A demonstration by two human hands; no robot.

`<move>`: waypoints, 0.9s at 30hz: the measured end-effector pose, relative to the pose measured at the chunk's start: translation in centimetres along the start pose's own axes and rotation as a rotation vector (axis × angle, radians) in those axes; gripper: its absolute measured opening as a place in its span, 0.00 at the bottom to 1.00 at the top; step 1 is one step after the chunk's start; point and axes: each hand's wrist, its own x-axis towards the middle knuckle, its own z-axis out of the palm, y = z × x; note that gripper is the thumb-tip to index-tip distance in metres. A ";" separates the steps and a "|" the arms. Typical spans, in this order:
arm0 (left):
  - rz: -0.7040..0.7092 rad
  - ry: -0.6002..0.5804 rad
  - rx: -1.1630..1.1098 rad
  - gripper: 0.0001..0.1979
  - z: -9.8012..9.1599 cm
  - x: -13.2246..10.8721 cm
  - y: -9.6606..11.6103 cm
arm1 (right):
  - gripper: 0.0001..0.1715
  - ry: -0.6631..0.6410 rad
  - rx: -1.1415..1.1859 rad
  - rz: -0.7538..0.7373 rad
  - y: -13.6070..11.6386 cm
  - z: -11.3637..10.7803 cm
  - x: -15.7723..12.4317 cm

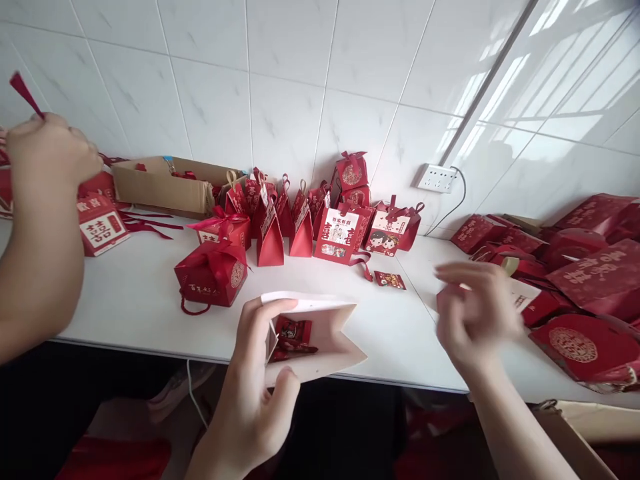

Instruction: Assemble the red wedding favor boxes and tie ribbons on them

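My left hand (263, 393) is wrapped round an open paper gift box (345, 333), white inside, its mouth facing me above the table's front edge. Several wrapped candies (293, 331) in dark red packets lie inside it. My right hand (477, 313) hovers over the table to the right, apart from the box. Motion smears its fingers, and I cannot make out whether anything is in them. A single wrapped candy (390, 280) lies on the table between my right hand and the standing gift boxes.
Finished-looking red boxes (270, 240) stand along the wall, with a ribboned box (213, 273) before them. Flat red boxes (575, 347) pile up at right. A cardboard tray (160, 183) sits behind. Another person's hand (50, 150) grips a red ribbon at left. A power strip (436, 179) hangs on the wall.
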 end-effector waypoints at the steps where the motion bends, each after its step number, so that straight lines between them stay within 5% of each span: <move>1: 0.005 0.000 0.004 0.26 0.2 0.0 0.0 | 0.10 -0.062 -0.055 0.071 2.2 1.2 -0.1; 5: 0.016 -0.014 0.008 0.26 0.6 0.0 0.0 | 0.16 -0.498 -0.244 0.309 8.9 5.6 -1.9; 12: -0.010 0.004 0.022 0.26 0.5 -0.2 0.0 | 0.09 -0.619 -0.274 0.443 10.5 6.7 -5.4; 17: -0.049 0.036 -0.014 0.26 1.3 0.3 0.0 | 0.09 -0.469 -0.214 0.499 5.3 4.5 -2.4; 20: -0.061 0.055 -0.025 0.26 1.7 0.7 0.1 | 0.10 0.114 0.047 0.253 0.0 2.9 0.2; 23: -0.082 0.046 -0.032 0.25 1.7 0.8 0.3 | 0.15 0.335 0.378 -0.029 -4.8 2.1 2.3; 25: -0.094 0.027 -0.072 0.25 1.7 0.8 0.4 | 0.17 0.141 0.378 -0.153 -6.9 1.8 3.0; 27: -0.116 0.026 -0.124 0.26 1.6 0.8 0.6 | 0.16 -0.203 0.231 -0.203 -8.3 1.4 3.2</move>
